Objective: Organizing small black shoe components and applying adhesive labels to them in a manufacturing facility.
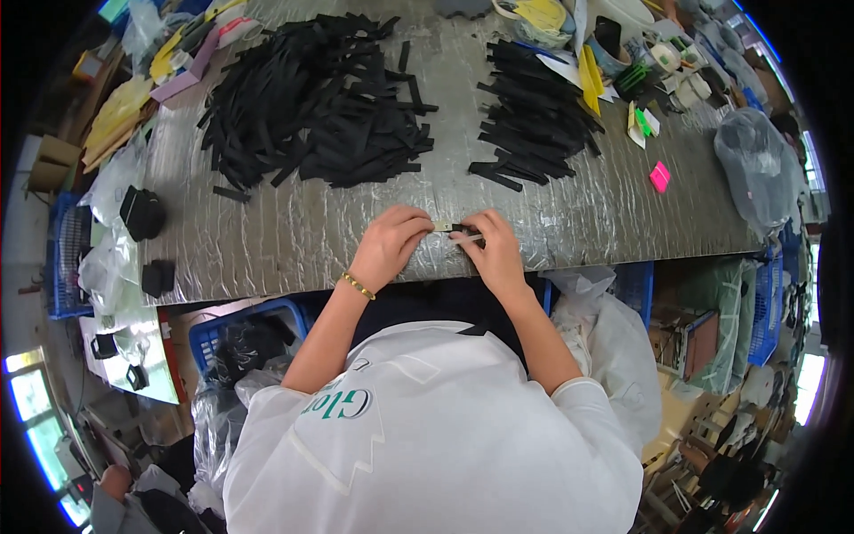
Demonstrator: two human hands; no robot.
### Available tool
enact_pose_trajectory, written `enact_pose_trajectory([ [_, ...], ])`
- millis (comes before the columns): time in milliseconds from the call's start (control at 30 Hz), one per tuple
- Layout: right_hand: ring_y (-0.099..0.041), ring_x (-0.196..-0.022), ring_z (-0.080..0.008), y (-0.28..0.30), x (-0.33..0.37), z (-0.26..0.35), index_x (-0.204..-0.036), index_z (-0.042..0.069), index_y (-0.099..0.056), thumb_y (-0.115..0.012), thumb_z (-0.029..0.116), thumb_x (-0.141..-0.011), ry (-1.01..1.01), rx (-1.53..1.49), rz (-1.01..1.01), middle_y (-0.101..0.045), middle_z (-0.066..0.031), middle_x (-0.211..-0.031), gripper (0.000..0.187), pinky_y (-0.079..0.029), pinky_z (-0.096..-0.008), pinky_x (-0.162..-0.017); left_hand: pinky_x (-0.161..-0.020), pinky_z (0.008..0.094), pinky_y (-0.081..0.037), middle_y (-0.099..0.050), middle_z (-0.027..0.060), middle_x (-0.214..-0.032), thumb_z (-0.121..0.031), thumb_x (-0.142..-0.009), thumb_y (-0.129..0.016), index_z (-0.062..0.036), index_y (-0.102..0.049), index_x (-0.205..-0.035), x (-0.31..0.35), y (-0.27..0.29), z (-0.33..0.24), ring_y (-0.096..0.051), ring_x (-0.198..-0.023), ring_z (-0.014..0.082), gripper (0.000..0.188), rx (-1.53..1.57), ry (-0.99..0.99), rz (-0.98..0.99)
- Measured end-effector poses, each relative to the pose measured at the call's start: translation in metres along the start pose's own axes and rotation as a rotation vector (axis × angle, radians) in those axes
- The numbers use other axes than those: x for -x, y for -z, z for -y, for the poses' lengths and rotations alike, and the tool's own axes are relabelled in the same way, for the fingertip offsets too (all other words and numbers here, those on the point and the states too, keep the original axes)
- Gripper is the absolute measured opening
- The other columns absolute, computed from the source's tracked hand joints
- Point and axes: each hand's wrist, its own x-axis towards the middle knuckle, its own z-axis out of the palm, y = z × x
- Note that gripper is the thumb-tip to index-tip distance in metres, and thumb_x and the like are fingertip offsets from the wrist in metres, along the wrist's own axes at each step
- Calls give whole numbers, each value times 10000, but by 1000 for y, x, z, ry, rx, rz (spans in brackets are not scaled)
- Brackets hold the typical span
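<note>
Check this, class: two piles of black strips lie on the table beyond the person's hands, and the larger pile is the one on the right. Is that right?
Only the side is wrong: the head view shows the larger pile on the left and the smaller pile on the right. Both do lie on the table beyond the left hand and right hand.

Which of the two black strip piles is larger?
The left pile of black strips, loosely tangled and spreading wider; the right pile is narrower, with strips more aligned.

White short-sleeved shirt (pixel 498 445), green lettering (pixel 347 405), yellowish beaded bracelet (pixel 358 286), left wrist (pixel 363 272)
</note>
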Motion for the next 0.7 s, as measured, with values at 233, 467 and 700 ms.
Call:
enact_pose_trajectory([
  [233,-587,-810,-334,-9,8,7,-920,30,-670,-736,155,-854,-110,85,-119,-598,-112,-860,157,-452,-431,-740,-799,393,-525,-678,85,-983,5,-795,-674,-20,-699,-959,2,-13,-6,-628,-917,298,168,-52,26,-16],
  [467,-605,-745,-295,-8,9,9,-931,3,-698,-768,96,-823,-160,87,-138,-625,-135,-850,159,-470,-375,-682,-797,384,-533,-677,90,-989,16,-765,-670,-32,-716,-991,-4,-22,-10,-638,-914,292,235,-66,-17,-43],
  [700,-617,-901,-198,18,-7,-3,-1002,-27,-638,-471,316,-1063,-432,-665,-128,-632,-107,-978,387,-535,-387,-840,-789,356,-543,-667,62,-963,9,-710,-645,-38,-727,-990,-5,-24,-10,-639,-908,243,295,-143,-58,-6],
])
